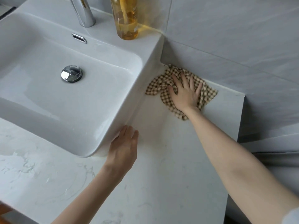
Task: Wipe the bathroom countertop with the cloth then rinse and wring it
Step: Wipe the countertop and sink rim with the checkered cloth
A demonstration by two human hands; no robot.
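Note:
A brown-and-cream checked cloth lies crumpled on the white marble countertop, in the far corner between the sink's right side and the grey tiled wall. My right hand presses flat on the cloth with fingers spread and straight. My left hand rests against the near right corner of the white sink basin, fingers straight and together, holding nothing.
A chrome tap and an amber glass bottle stand on the sink's back ledge. A chrome drain plug sits in the basin. The countertop's right edge drops off beside the wall.

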